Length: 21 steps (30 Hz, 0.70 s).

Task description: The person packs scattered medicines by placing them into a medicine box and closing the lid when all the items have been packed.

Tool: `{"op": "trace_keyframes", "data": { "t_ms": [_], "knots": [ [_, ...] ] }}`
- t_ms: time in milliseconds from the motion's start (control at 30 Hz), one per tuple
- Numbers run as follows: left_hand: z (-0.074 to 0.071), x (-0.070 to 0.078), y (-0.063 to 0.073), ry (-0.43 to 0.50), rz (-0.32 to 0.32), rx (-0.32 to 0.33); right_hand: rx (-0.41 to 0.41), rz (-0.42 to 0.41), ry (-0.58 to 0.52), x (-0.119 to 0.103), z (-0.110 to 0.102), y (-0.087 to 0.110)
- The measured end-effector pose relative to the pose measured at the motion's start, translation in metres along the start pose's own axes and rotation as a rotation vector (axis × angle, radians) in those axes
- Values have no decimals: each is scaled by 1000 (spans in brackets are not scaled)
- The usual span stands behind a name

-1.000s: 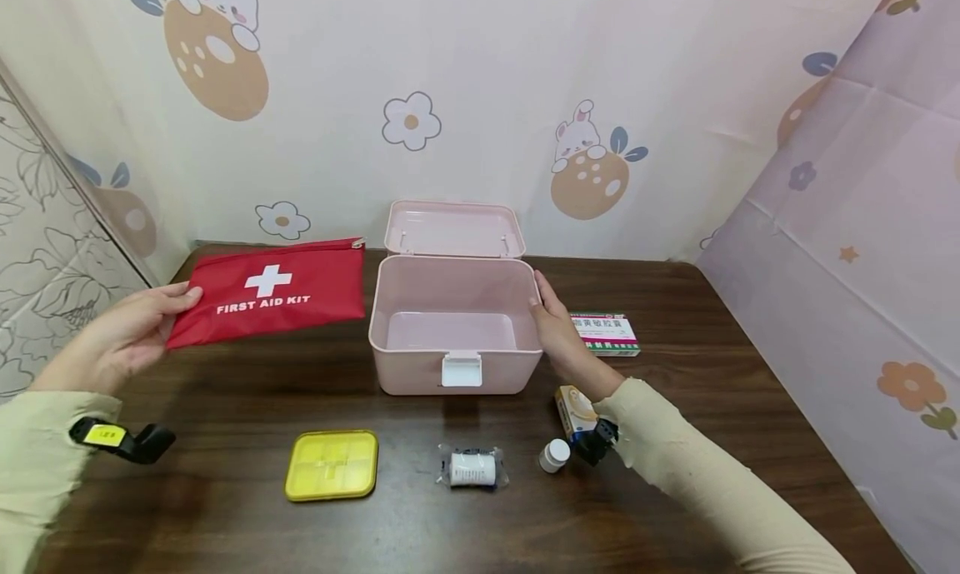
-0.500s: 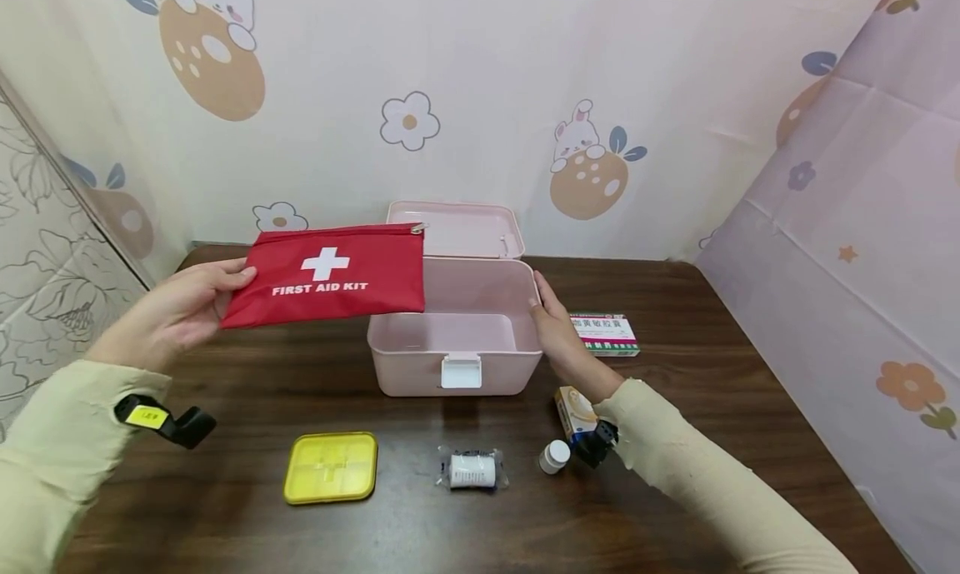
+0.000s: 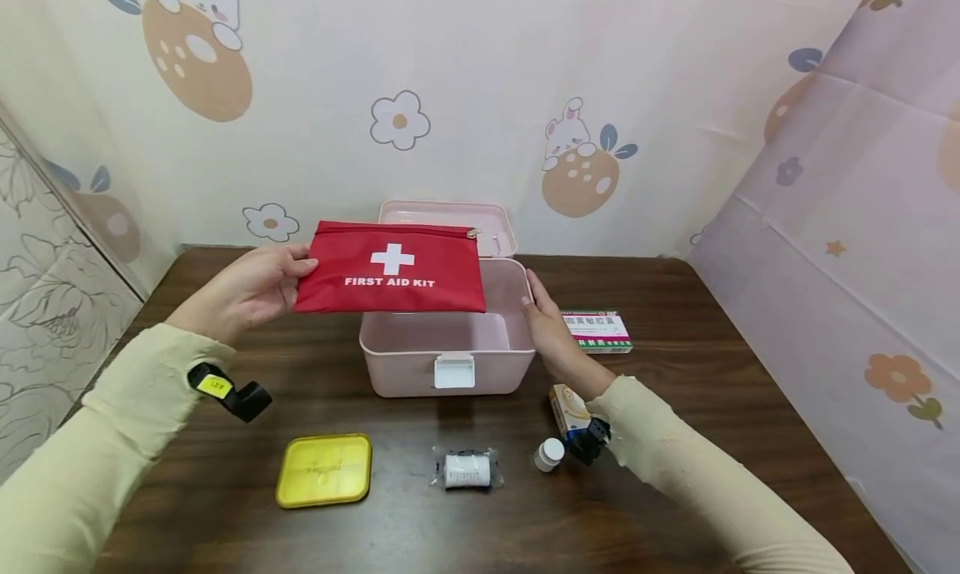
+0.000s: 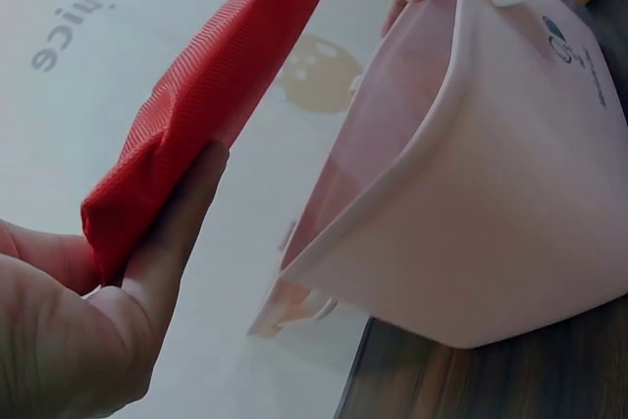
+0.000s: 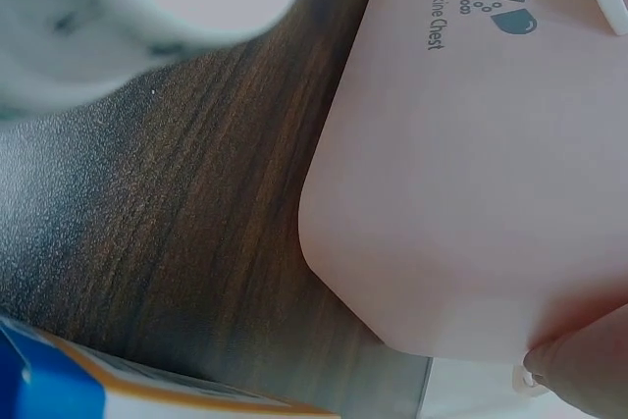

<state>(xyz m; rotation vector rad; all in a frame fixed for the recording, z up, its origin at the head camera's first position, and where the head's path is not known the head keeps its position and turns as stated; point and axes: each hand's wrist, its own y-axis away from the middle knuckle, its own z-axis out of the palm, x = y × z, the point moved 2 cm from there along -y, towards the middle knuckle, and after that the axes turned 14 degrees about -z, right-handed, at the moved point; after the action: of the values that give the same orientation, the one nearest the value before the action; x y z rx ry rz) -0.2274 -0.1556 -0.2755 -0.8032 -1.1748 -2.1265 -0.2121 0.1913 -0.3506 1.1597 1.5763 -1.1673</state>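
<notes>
My left hand (image 3: 255, 287) pinches the left end of a red first aid kit pouch (image 3: 390, 295), thumb in front and fingers behind. The pouch is zipped and hangs over the back of a pink medicine box (image 3: 405, 374), covering part of its opening and lid (image 3: 495, 224). In the left wrist view, the pouch (image 4: 211, 76) is seen edge-on, apart from the box (image 4: 471, 203). My right hand (image 3: 555, 332) holds the box's right wall at the rim. In the right wrist view, a fingertip (image 5: 579, 370) touches the outer wall near the rim.
In front of the box lie a yellow pill case (image 3: 324, 471) and a wrapped bandage roll (image 3: 467, 471). A white bottle (image 3: 549, 455) and an orange-and-blue carton (image 3: 567, 409) stand by my right wrist. A capsule carton (image 3: 600, 331) lies right of the box on the wooden table (image 3: 675, 391).
My left hand has carried the pouch rightward and slightly up, from beside the box to over it. My right hand has stayed on the box's right wall.
</notes>
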Motion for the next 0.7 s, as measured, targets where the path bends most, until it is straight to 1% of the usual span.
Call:
{"op": "trace_keyframes", "data": {
  "t_ms": [200,400,533,700],
  "knots": [
    [19,-1,-12,-115,12,6,13,4,16,-1,0,0],
    [34,-4,-22,-191,0,22,19,18,19,-2,0,-1],
    [41,-7,-29,-236,0,32,20,33,31,-2,0,-1],
    [49,-11,-38,-249,-19,50,26,60,30,-2,0,0]
  ]
}}
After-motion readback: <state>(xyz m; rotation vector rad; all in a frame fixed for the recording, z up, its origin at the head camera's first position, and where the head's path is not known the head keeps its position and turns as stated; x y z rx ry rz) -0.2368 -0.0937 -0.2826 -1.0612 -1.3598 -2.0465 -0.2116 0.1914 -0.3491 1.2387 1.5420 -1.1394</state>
